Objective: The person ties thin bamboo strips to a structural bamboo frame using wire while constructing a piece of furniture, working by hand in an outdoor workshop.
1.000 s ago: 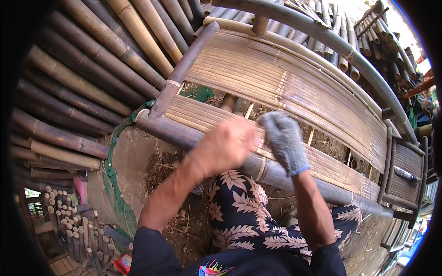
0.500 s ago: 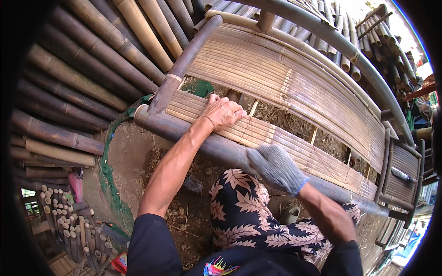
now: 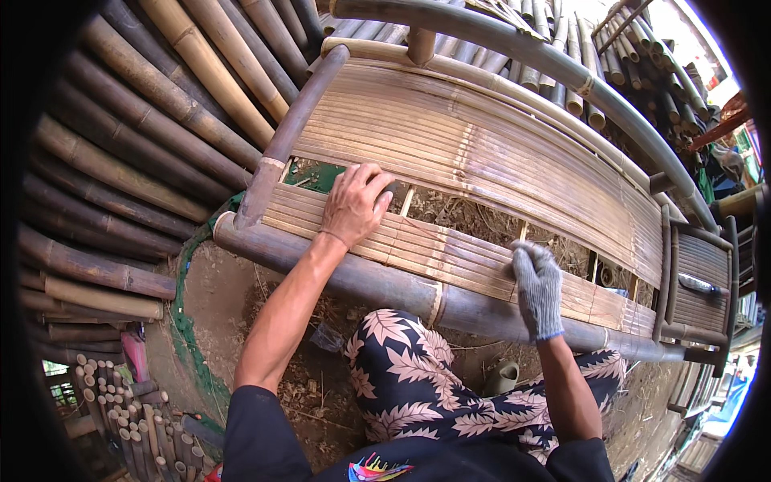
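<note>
A bamboo bench has a wide slat panel (image 3: 385, 120) at the back and a narrow slat strip (image 3: 450, 257) along the thick dark front pole (image 3: 345, 277). A long gap lies between them, crossed by thin supports (image 3: 407, 201). My bare left hand (image 3: 353, 205) is closed over the strip's far edge near its left end, fingertips curled down at the gap. My right hand (image 3: 538, 291), in a grey knit glove, is closed at the strip's far edge farther right. A thin dark line runs over the slats toward it; what its fingers hold is hidden.
Dark bamboo poles (image 3: 120, 145) lean at the left, above a bundle of short cut pieces (image 3: 136, 418). Green netting (image 3: 189, 321) trails over the dirt floor. More poles (image 3: 554, 48) are stacked behind the bench. A plastic bottle (image 3: 699, 283) lies at its right end.
My right hand has moved up and right, from the front pole to the strip's far edge. My left hand has shifted slightly left along the strip. The whole view has shifted a little.
</note>
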The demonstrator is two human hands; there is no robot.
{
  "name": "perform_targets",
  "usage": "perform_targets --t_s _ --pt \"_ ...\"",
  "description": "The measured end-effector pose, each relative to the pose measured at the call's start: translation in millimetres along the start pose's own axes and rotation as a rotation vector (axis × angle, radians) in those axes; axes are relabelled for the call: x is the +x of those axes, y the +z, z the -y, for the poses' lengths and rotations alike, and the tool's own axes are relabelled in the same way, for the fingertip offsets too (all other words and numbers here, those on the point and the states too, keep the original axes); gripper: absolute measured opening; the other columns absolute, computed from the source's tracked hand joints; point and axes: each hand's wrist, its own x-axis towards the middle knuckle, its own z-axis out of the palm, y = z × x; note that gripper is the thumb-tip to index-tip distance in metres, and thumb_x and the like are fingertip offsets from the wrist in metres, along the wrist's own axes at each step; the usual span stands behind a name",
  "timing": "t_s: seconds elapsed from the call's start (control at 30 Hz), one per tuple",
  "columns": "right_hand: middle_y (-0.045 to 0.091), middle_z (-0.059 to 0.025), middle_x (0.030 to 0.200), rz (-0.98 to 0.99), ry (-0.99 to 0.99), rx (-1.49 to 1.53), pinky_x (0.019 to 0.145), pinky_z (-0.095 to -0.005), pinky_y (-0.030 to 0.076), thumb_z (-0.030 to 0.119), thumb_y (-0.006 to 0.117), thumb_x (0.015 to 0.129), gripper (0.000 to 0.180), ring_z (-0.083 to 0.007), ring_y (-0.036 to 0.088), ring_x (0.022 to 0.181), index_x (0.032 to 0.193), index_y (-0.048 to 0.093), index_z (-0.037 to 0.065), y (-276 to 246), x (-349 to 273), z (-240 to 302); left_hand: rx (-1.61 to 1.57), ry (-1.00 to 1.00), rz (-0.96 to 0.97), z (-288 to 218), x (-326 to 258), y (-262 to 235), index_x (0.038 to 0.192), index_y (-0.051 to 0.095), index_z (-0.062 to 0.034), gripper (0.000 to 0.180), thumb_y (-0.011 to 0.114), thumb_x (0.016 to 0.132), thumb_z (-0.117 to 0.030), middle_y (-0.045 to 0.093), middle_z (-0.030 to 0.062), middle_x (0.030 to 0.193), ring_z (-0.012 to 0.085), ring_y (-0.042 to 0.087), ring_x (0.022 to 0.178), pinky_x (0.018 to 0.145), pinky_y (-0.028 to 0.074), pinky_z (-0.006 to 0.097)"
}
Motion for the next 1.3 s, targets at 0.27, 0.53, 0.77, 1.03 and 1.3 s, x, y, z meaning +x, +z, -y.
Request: perform_targets --t_s 0.27,0.53,0.77,1.03,1.3 --pt "0.064 -0.0078 0.096 -0.236 -0.607 -0.955 0.082 -0.0432 0.047 0.022 0.075 0.081 0.019 -0.0296 0.061 0.093 0.098 0.069 0.014 10.6 65.0 -15.2 0.273 0.157 0.019 -9.7 31.9 17.7 0.095 0.066 -0.0111 0.022 0.078 0.077 -0.016 0.062 0.0029 0.1 0.0254 0.062 0.096 0.081 0.053 0.04" --pt "0.061 -0.0108 0.083 -0.146 -0.729 -0.971 0.071 -0.0454 0.049 0.022 0.067 0.082 0.01 -0.0303 0.063 0.083 0.082 0.064 0.013 15.3 81.0 -17.0 0.241 0.313 -0.051 2.4 24.9 8.0 0.083 0.062 -0.0096 0.015 0.073 0.073 -0.011 0.062 0.0043 0.086 0.0244 0.064 0.084 0.069 0.055 0.037" --pt "0.067 -0.0092 0.074 0.156 -0.421 -0.552 0.061 -0.0423 0.054 0.034 0.076 0.085 0.025 -0.0307 0.069 0.07 0.084 0.062 0.013 -4.7 60.7 -3.0 0.095 0.082 -0.078 8.5 3.7 -16.0 0.087 0.067 -0.0072 0.025 0.068 0.091 -0.032 0.062 0.0072 0.093 0.0311 0.061 0.092 0.084 0.051 0.039" --pt "0.066 -0.0078 0.069 0.135 -0.446 -0.608 0.056 -0.0401 0.053 0.044 0.074 0.086 0.034 -0.0291 0.068 0.062 0.083 0.061 0.013 -1.9 49.7 -7.6 0.076 -0.148 0.058 14.2 -8.2 -7.4 0.073 0.061 -0.0031 0.036 0.062 0.097 -0.03 0.057 0.0097 0.077 0.031 0.058 0.082 0.073 0.045 0.044" --pt "0.067 -0.0096 0.077 0.019 -0.545 -0.492 0.067 -0.0378 0.054 0.03 0.074 0.09 0.023 -0.0277 0.068 0.072 0.085 0.065 0.01 21.2 44.2 7.5 0.112 -0.062 0.19 14.1 -8.1 -0.7 0.081 0.072 -0.0074 0.043 0.053 0.101 -0.041 0.065 0.0054 0.083 0.0269 0.061 0.085 0.091 0.039 0.042"
